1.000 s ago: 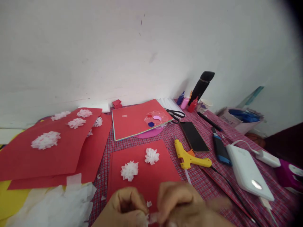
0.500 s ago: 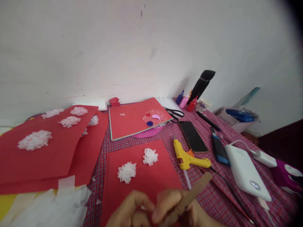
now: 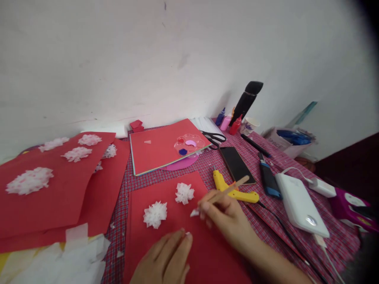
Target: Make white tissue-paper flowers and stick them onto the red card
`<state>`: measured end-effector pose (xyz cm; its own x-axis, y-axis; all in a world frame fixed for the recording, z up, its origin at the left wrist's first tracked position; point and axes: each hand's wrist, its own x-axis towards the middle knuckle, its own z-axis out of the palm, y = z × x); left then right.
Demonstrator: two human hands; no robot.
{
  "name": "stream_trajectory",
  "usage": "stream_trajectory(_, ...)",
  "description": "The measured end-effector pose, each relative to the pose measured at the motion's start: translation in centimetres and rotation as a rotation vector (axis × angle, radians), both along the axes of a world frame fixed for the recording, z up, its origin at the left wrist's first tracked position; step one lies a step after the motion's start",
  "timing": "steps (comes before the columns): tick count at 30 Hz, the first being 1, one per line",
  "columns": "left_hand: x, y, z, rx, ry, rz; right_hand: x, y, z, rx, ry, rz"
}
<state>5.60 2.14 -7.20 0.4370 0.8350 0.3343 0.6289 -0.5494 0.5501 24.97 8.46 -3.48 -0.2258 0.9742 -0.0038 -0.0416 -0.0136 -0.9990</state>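
Note:
My right hand (image 3: 220, 213) is closed around a flat wooden craft stick (image 3: 229, 190), which slants up to the right. At the lower end, by my fingertips, is a small piece of white tissue paper (image 3: 194, 213). My left hand (image 3: 166, 258) lies flat, fingers stretched out, on the red paper (image 3: 214, 258); a tiny white speck shows by its fingertips. Two ruffled white tissue puffs stand on this sheet: one (image 3: 155, 215) just above my left hand, another (image 3: 184, 193) left of my right hand.
Right of the sheet are a yellow glue gun (image 3: 220, 182), a phone (image 3: 237, 163), a cutter (image 3: 269, 177) and a white power bank (image 3: 302, 205). Scissors (image 3: 214, 138) and a paint palette (image 3: 189, 144) lie behind. Red sheets with puffs (image 3: 56, 205) and white tissue (image 3: 56, 264) are at left.
My hands, together at the bottom edge before, have come apart. The right one has moved up over the sheet with the stick; the left now rests flat. The view has shifted right.

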Motion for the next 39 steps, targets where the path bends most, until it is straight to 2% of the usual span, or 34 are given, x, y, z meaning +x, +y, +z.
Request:
stream_trajectory(2,0.0,0.8,-0.6,0.235,0.236,-0.079,0.7,1.4,-0.5,0.082,-0.15,-0.063)
stream_trajectory(3,0.0,1.1,-0.7,0.304,0.315,-0.101,0.9,1.8,-0.8,0.116,-0.214,-0.061)
stream_trajectory(6,0.0,1.6,-0.6,0.392,0.432,-0.136,1.1,2.4,-1.4,0.208,-0.363,-0.017)
stream_trajectory(11,0.0,1.4,-0.4,0.462,0.418,-0.128,0.6,2.4,-1.9,0.299,-0.469,0.024)
stream_trajectory(16,0.0,1.2,-0.7,0.464,0.398,-0.071,0.3,2.8,-2.2,0.314,-0.511,0.046)
stream_trajectory(23,0.2,1.1,-0.5,0.472,0.432,-0.086,0.1,3.0,-2.2,0.321,-0.547,0.071)
stream_trajectory(33,0.5,0.6,0.2,0.329,0.431,-0.083,-1.0,2.9,-2.0,0.399,-0.796,0.102)
stream_trajectory(36,0.9,0.4,0.4,0.276,0.462,-0.091,-0.8,2.7,-1.5,0.375,-0.677,0.071)
stream_trajectory(39,1.4,0.4,1.1,0.198,0.524,-0.102,-0.1,2.3,-1.1,0.268,-0.376,-0.074)
